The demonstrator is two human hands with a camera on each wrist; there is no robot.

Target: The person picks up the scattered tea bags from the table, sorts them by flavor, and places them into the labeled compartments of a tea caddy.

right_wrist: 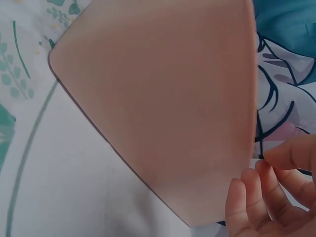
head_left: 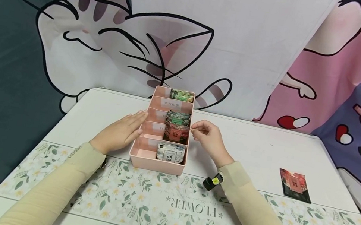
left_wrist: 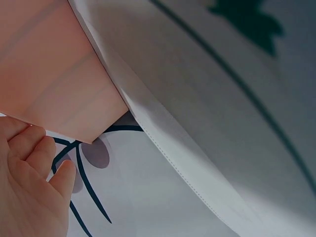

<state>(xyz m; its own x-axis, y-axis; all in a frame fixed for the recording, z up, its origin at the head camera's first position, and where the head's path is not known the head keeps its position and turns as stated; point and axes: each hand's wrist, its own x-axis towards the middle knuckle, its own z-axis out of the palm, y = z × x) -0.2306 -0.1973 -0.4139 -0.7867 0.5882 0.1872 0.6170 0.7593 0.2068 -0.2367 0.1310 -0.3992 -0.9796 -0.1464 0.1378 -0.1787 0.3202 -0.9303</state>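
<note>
A pink divided box [head_left: 157,166] stands on the table between the two hands, with labels on its dividers. Tea packets lie along its right side: a yellow-green one [head_left: 181,96] at the back, a dark green one [head_left: 178,118], a red one [head_left: 176,133] and a white one [head_left: 170,152] in front. Against the box's left side rests the left hand [head_left: 121,129], fingers stretched out and together. The right hand [head_left: 210,140] is at the right side, its fingers loosely bent and fingertips right at the rim. In the right wrist view, its thumb nears the forefinger [right_wrist: 266,170], nothing visible between them.
Off to the right on the table [head_left: 243,150] lies another red tea packet [head_left: 294,185]. A floral printed strip [head_left: 122,203] runs along the front of the tabletop. Behind the table hangs a cloth [head_left: 252,53] with cartoon cats.
</note>
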